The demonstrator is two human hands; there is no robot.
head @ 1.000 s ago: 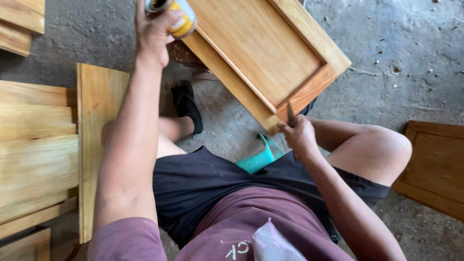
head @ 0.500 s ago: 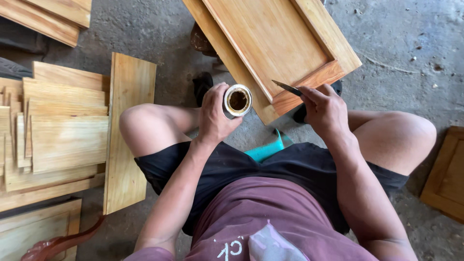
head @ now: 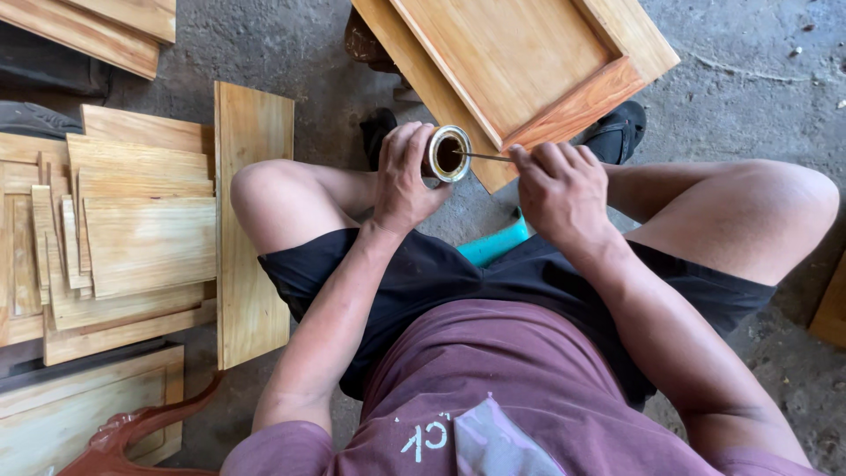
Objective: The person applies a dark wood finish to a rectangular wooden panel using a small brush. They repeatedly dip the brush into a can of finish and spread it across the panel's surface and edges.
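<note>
Can [head: 448, 153] lower now, thin tool [head: 485, 157] seemingly inside.

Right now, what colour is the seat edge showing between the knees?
Teal; the seat edge shows best in the head view, below the right hand.

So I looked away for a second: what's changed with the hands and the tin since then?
The left hand brought the small tin down from overhead to knee height, its open mouth now showing. The right hand moved its thin tool from the wooden panel to the tin's mouth. Both grips unchanged.

The thin tool's [head: 486, 157] tip is hidden inside the can [head: 448, 152]
</note>
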